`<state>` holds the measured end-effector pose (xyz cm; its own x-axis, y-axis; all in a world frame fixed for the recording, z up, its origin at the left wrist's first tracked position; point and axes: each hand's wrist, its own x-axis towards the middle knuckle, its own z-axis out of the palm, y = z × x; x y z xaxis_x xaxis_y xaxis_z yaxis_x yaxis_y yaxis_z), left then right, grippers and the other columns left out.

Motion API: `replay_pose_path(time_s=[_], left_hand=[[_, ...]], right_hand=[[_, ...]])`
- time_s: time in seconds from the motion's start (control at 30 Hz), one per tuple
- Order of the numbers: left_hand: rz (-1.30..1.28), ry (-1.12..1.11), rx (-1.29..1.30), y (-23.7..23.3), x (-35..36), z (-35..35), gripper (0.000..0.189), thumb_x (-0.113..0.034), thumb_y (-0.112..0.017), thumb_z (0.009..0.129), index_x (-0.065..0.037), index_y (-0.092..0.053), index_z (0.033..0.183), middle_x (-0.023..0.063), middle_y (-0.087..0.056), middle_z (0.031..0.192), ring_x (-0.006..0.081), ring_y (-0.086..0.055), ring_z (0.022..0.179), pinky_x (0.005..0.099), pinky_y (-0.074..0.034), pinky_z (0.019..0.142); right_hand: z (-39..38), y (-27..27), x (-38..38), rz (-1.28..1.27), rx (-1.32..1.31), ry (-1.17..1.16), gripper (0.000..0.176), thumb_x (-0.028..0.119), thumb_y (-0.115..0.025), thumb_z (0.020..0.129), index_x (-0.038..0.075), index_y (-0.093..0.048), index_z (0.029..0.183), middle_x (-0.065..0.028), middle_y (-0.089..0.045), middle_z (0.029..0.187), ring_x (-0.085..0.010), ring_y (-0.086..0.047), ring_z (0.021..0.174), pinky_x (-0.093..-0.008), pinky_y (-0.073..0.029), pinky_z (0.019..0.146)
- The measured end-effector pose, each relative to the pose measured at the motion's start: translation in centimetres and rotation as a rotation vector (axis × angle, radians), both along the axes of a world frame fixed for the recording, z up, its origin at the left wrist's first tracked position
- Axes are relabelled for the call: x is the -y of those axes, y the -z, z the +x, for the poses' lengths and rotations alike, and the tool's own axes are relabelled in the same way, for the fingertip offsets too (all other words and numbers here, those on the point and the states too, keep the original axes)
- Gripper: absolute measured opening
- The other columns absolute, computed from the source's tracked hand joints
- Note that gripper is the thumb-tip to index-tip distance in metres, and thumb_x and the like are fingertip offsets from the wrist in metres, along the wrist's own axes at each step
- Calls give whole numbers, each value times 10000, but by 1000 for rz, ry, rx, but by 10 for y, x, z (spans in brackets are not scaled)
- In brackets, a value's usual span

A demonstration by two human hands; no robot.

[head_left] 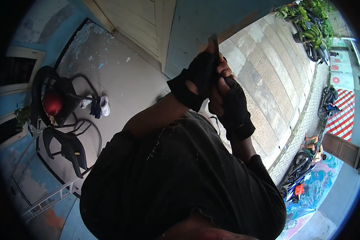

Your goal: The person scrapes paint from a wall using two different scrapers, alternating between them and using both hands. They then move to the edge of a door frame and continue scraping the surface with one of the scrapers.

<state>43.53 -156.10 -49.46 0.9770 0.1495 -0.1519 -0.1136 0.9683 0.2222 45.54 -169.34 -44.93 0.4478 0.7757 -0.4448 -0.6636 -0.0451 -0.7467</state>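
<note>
Both of my hands wear black fingerless gloves and meet in front of my chest. My left hand (pixel 202 72) is closed round a thin, flat, dark object (pixel 214 43) whose end sticks up past the fingers; its kind does not show. Right against it, my right hand (pixel 235 102) is closed too, its thumb and fingers curled in near the left hand's fingertips. What lies inside the right hand is hidden by the glove and fingers. Below the arms spreads my dark shirt (pixel 180 160).
Black chairs (pixel 70 154) stand at left, one with a red helmet (pixel 52 103) on it. White shoes (pixel 104 106) are on the floor nearby, and a metal ladder (pixel 48 203) is at lower left. Motorbikes (pixel 295 176), a seated person (pixel 313 149) and potted plants (pixel 308 32) line the right.
</note>
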Motion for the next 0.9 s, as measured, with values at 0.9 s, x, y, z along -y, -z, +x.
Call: replay_pose_path(time_s=[0.9], left_hand=[[20, 16, -49, -9, 7, -2, 535, -623, -431, 978, -134, -527, 784, -1, -412, 593, 186, -500, 621, 419, -489, 764]], right_hand=[[-4, 2, 13, 48, -11, -17, 352, 320, -451, 1052, 117, -454, 764, 17, -392, 543, -98, -343, 367, -253, -291, 364]])
